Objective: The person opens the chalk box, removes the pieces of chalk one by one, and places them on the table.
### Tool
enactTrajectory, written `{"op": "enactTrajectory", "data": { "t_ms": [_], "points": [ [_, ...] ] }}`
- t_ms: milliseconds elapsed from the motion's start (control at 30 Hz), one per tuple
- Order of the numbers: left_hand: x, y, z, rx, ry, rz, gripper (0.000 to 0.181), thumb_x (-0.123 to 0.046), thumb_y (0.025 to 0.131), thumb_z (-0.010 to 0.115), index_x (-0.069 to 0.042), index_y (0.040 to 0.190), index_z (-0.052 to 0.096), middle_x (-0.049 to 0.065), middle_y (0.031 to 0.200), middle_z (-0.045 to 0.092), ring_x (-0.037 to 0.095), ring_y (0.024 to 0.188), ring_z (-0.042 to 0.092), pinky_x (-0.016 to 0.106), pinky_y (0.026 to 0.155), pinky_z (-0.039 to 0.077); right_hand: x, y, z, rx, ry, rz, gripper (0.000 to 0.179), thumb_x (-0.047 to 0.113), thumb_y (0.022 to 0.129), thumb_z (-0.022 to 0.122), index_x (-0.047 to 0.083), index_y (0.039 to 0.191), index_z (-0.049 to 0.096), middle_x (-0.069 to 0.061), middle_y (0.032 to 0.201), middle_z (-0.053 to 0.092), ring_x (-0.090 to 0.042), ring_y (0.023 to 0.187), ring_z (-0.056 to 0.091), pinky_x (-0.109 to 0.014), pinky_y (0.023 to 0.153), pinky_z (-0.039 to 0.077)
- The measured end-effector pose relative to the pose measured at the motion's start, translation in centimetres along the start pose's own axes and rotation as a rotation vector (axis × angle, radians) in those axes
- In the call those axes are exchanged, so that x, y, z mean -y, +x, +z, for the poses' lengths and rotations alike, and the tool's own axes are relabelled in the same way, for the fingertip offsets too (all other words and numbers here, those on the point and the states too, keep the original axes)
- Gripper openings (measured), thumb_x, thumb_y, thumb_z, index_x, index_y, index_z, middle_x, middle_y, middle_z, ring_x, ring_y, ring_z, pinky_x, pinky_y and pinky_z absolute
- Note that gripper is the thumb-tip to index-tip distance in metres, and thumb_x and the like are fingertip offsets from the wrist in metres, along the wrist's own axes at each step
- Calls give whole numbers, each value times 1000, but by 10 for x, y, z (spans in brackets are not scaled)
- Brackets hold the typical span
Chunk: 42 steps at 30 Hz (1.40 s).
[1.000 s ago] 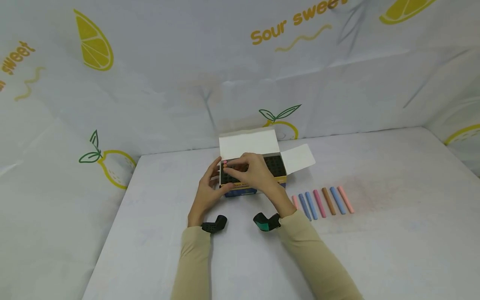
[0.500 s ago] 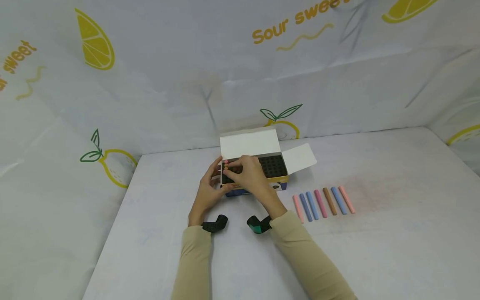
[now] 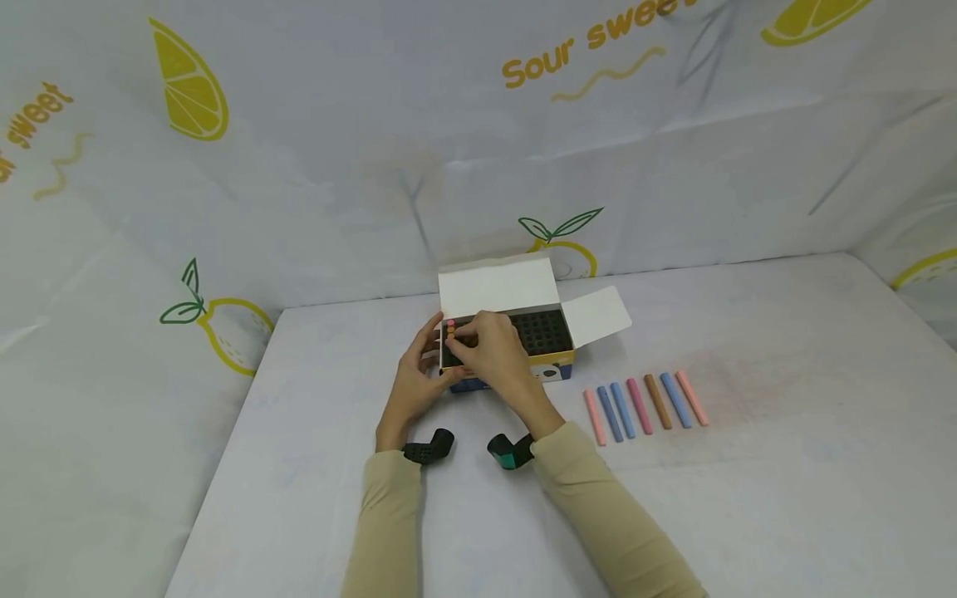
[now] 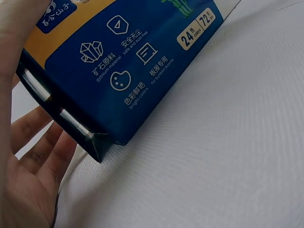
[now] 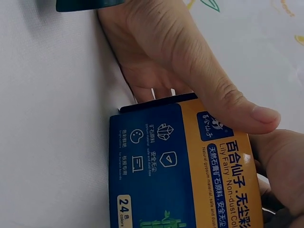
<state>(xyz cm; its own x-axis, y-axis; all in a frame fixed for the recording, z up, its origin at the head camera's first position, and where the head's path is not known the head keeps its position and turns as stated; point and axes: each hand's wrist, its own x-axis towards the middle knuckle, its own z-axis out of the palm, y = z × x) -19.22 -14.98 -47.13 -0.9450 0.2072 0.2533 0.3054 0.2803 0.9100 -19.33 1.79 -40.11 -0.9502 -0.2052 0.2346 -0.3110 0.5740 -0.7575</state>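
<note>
An open blue and yellow chalk box stands near the back of the table, its black insert full of round holes. Around its left end my left hand grips it, thumb along the front and fingers at the side. My right hand reaches over the insert, pinching a chalk stick between thumb and index finger at the left column; the fingertips mostly hide that stick. Pink and orange chalk ends show just behind them. In the right wrist view, the left thumb lies across the box's printed front.
Several chalk sticks, pink, blue, magenta and brown, lie in a row right of the box, among them a brown stick. The white lid stands raised behind, and a side flap sticks out right. Lemon-print cloth hangs behind.
My right wrist and forearm have swung left and slightly toward me, uncovering more of the insert's holes and the box front. The right fingertips stay at the left column; my left hand keeps its hold.
</note>
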Motion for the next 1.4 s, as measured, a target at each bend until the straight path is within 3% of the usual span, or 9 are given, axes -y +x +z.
{"op": "enactTrajectory", "data": {
  "t_ms": [400, 567, 733, 1000, 1233, 1400],
  "points": [
    [3, 1, 0, -11, 18, 1, 112, -79, 68, 70, -26, 161, 35, 20, 147, 50, 37, 127, 52, 54, 107, 47, -1, 0, 3, -119, 63, -45, 21, 20, 92, 78, 5, 105, 81, -9, 85, 72, -16, 69, 67, -20, 54, 50],
    [3, 1, 0, -10, 24, 8, 112, -80, 69, 69, -25, 161, 35, 20, 147, 51, 37, 126, 54, 48, 105, 49, 0, 1, 5, -173, 94, -77, 19, 19, 92, 77, 6, 104, 82, -10, 76, 69, -17, 65, 63, -21, 55, 47],
    [2, 1, 0, -8, 25, 1, 113, -80, 68, 68, -25, 161, 35, 19, 145, 52, 36, 125, 55, 41, 105, 50, 0, 3, 6, -171, 89, -72, 19, 20, 91, 78, 4, 102, 83, -10, 75, 70, -17, 65, 62, -20, 55, 45],
    [1, 0, 0, -12, 25, -6, 113, -80, 68, 69, -25, 161, 35, 18, 145, 54, 35, 124, 56, 49, 106, 49, 2, 4, 5, -132, 117, -60, 18, 19, 90, 80, 4, 100, 83, -12, 81, 72, -20, 69, 65, -20, 58, 47],
    [2, 0, 0, -9, 34, 6, 114, -80, 69, 67, -21, 161, 34, 14, 151, 52, 33, 124, 55, 42, 105, 50, 3, 5, 6, -147, 175, -76, 17, 15, 89, 80, 1, 98, 82, -14, 82, 72, -23, 71, 68, -20, 60, 52],
    [3, 0, 0, -11, 27, 3, 115, -80, 69, 68, -21, 161, 34, 18, 148, 52, 35, 126, 54, 48, 106, 50, 6, 6, 4, -177, 222, -77, 18, 15, 90, 79, 0, 100, 82, -15, 83, 70, -23, 71, 68, -18, 60, 50]
  ]
}}
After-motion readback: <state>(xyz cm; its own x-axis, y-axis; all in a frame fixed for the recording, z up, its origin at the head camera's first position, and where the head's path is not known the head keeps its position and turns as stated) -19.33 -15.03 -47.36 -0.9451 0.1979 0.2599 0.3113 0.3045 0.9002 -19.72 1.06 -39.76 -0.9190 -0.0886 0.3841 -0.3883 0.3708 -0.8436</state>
